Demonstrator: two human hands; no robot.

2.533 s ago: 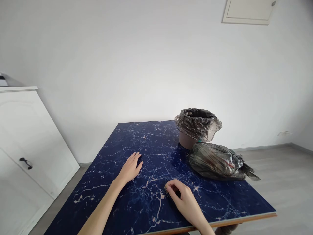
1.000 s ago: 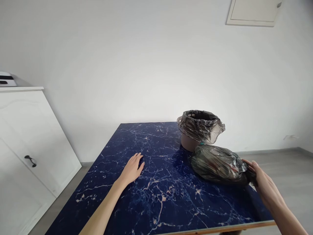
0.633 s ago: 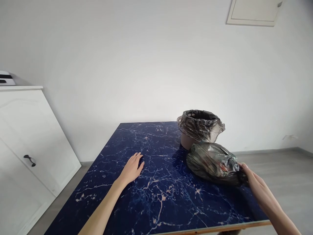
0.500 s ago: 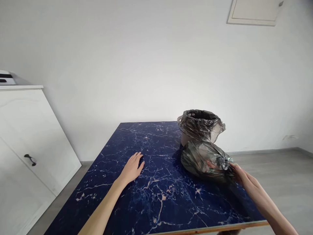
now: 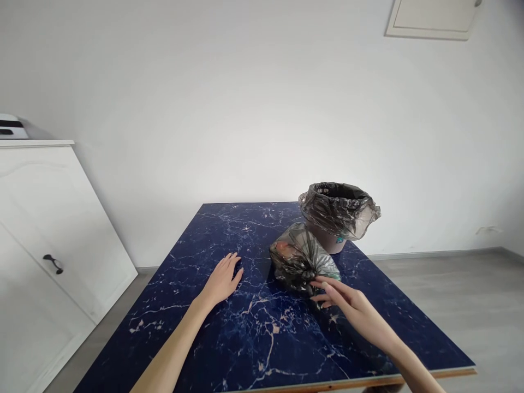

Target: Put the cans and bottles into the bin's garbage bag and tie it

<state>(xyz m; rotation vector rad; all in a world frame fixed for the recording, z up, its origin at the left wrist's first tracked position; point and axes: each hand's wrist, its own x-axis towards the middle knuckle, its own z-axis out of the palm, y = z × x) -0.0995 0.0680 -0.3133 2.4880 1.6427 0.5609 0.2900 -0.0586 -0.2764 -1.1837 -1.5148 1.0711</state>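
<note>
A filled, knotted black garbage bag (image 5: 292,256), thin enough to show something reddish inside, rests on the dark blue marbled table (image 5: 245,338). My right hand (image 5: 347,305) is at its knot, thumb and index finger pinched close together there and the other fingers lower down. Palm down, with its fingers stretched out, my left hand (image 5: 223,277) lies on the tabletop left of the bag and holds nothing. Just behind the bag stands a trash can (image 5: 327,237) lined with another black garbage bag (image 5: 339,213), whose edge is folded over the rim.
To the left is a white cabinet (image 5: 61,218) with a dark handle, and a white device (image 5: 12,128) sits on top of it. A pale wall (image 5: 245,109) rises behind the table. Grey floor (image 5: 450,295) shows at the right. The table's front edge runs along the bottom.
My right hand has brought the knotted garbage bag leftward from the table's right side, uncovering more of the trash can. The left hand stays where it was.
</note>
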